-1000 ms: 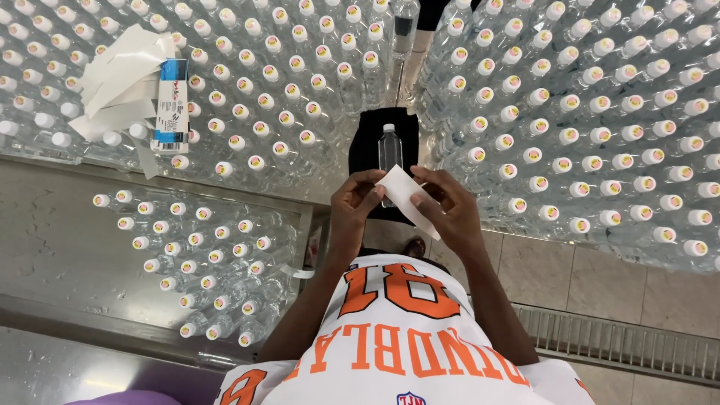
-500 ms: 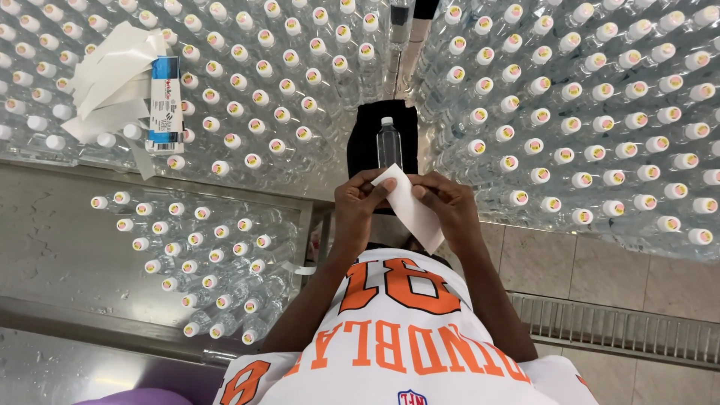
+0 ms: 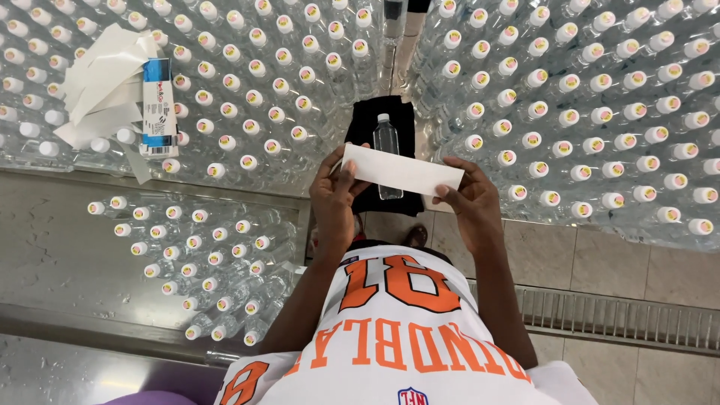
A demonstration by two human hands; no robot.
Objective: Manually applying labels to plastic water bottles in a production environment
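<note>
I hold a long white label strip (image 3: 401, 170) stretched level between both hands. My left hand (image 3: 335, 196) pinches its left end and my right hand (image 3: 466, 201) pinches its right end. Just beyond and under the strip, a clear plastic bottle (image 3: 386, 139) with a white cap lies on a black cloth (image 3: 367, 120) in the gap between two masses of bottles.
Several capped clear bottles (image 3: 585, 112) stand packed on the right and on the left (image 3: 262, 82). A pile of white backing strips (image 3: 101, 82) and a blue-and-white label stack (image 3: 156, 105) lie on the left bottles. More bottles (image 3: 202, 255) fill a lower metal shelf. A floor grate (image 3: 615, 319) runs at right.
The strip was held slanted and close between my hands; now my hands have spread apart and pulled it out flat and horizontal in front of the bottle.
</note>
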